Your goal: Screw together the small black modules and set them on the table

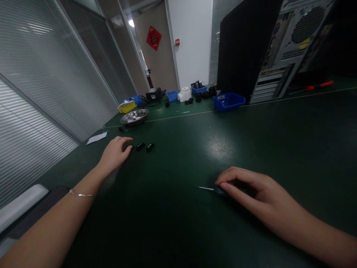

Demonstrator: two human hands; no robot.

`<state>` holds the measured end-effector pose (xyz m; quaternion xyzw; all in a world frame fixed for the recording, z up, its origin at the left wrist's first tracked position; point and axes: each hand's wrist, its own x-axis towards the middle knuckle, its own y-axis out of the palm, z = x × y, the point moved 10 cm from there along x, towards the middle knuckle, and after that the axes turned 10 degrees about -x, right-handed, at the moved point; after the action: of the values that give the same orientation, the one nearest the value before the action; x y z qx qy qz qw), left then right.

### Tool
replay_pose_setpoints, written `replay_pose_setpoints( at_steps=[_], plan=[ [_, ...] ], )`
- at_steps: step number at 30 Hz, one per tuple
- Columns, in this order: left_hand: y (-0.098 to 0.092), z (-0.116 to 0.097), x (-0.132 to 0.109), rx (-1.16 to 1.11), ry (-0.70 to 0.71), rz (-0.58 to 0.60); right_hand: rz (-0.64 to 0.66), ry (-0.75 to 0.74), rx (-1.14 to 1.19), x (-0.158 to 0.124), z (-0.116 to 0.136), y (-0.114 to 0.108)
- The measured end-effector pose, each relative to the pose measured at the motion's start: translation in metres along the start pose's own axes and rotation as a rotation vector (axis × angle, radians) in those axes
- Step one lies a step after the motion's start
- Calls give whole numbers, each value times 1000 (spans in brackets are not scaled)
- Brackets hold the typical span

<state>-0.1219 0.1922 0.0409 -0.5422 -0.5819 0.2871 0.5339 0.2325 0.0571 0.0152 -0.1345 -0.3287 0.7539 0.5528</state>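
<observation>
My left hand [115, 152] reaches over the left part of the green table. Its thumb and index finger are apart, with a small dark piece partly hidden at the thumb tip. Just to the right lie two small black parts with greenish markings, a nearer-to-hand black part [140, 146] and another black part [150, 147]. On the right, my right hand [251, 190] holds a screwdriver [219, 191] between thumb and fingers. Its thin metal shaft points left, low over or against the tabletop; the fingers cover most of the dark handle.
A round metal dish [135, 117] stands at the back left, near a yellow tray [126, 107]. Farther back are a blue bin [229, 102], a white device [184, 94] and loose black parts. A computer case [248, 52] towers at the back right, beside a red-handled tool [320, 86].
</observation>
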Motion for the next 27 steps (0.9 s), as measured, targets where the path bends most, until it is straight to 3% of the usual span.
replay_pose_setpoints(
  at_steps=[5, 8, 10, 13, 16, 19, 22, 27],
  plan=[
    [13, 22, -1, -29, -47, 57, 0, 11, 8, 0, 0, 0],
    [-1, 16, -1, -60, -69, -26, 7, 14, 12, 0, 0, 1],
    [-15, -5, -4, -99, -61, -106, 9, 15, 15, -1, 0, 1],
    [-19, -64, -17, -214, 46, -111, 11, 10, 27, 0, -2, 2],
    [6, -133, -42, -342, 178, 60, -13, 12, 54, 2, -5, -1],
    [43, -184, -76, -600, 298, 365, -40, 59, 87, 3, -12, -4],
    [57, -203, -95, -753, 350, 503, -50, 72, 93, 3, -16, -5],
    [56, -205, -97, -763, 370, 514, 6, -39, 101, 1, -6, 3]
  ],
)
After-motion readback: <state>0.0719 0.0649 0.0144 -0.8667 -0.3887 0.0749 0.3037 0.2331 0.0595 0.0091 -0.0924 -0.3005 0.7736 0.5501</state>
